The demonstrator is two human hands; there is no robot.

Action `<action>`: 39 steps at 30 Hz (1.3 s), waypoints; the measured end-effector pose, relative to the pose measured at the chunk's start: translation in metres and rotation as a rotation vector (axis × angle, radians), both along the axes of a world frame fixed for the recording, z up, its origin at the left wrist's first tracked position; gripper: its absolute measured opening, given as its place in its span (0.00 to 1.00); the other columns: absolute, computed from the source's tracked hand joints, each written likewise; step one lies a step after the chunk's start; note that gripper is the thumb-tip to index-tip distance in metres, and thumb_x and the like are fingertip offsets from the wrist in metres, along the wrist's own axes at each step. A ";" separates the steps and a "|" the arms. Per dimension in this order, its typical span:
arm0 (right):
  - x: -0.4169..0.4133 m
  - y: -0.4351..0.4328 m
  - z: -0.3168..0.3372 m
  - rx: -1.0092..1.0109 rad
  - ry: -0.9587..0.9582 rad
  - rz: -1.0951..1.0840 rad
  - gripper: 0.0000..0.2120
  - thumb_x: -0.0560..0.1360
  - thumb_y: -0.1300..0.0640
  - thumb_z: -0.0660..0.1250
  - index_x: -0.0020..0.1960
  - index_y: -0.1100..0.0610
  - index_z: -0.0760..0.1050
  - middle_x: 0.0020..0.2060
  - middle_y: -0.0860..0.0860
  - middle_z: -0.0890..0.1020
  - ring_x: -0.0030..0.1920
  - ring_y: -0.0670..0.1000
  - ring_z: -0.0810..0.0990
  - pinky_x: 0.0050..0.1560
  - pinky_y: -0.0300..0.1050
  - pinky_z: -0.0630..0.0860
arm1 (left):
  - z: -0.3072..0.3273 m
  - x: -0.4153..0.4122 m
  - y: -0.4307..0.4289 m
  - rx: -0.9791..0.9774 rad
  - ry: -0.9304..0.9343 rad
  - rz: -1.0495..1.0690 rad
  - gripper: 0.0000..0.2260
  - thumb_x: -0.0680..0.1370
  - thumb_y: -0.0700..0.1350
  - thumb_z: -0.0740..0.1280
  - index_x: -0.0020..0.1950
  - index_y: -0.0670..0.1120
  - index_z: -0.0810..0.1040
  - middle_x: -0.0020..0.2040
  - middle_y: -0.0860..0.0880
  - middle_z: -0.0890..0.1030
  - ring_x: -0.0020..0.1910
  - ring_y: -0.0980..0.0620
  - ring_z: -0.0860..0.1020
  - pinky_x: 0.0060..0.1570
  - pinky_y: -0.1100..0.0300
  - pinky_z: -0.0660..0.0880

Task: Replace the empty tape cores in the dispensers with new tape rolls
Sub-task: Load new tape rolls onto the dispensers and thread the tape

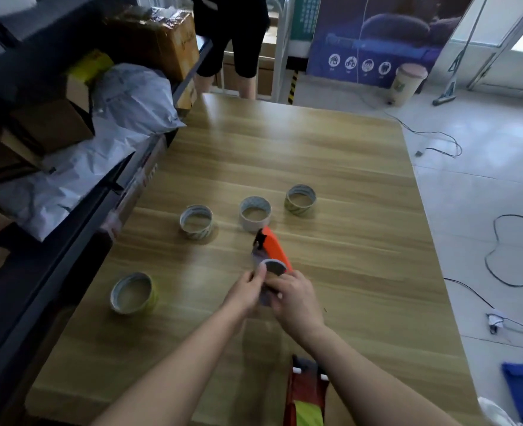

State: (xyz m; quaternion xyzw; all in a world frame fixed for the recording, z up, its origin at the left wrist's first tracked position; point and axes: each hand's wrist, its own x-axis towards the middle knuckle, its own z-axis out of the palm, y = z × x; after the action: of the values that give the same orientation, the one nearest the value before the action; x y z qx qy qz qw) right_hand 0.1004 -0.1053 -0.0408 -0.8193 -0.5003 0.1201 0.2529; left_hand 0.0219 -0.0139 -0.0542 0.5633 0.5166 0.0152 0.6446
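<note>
Both hands hold an orange tape dispenser [275,248] above the middle of the wooden table [330,167]. My right hand [294,298] grips its lower end. My left hand [247,292] has its fingers on the round core [273,267] seated in the dispenser. Several tape rolls stand on the table: one at the near left [133,293], one left of centre [196,222], one just beyond the dispenser [254,213], and one farther right [300,200]. A second, red dispenser [307,392] lies at the table's near edge under my right forearm.
Dark shelving with cardboard boxes [158,35] and white parcel bags [125,99] lines the table's left side. A person [232,41] stands at the far end. Cables [506,250], a bin [407,83] and a mop [450,87] are on the floor to the right.
</note>
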 end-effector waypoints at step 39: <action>-0.065 0.094 0.022 -0.055 1.439 -0.540 0.19 0.68 0.65 0.69 0.58 0.57 0.73 0.40 0.58 0.81 0.36 0.57 0.81 0.39 0.47 0.72 | -0.004 -0.141 0.079 0.472 0.106 0.179 0.12 0.76 0.43 0.69 0.59 0.43 0.79 0.55 0.46 0.81 0.57 0.45 0.77 0.57 0.54 0.72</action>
State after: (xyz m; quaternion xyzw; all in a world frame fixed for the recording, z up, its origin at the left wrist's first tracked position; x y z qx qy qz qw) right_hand 0.0355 -0.0114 -0.0185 -0.6393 0.0079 0.5700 0.5161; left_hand -0.1194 0.0650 -0.0581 0.6502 0.5796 0.1625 0.4635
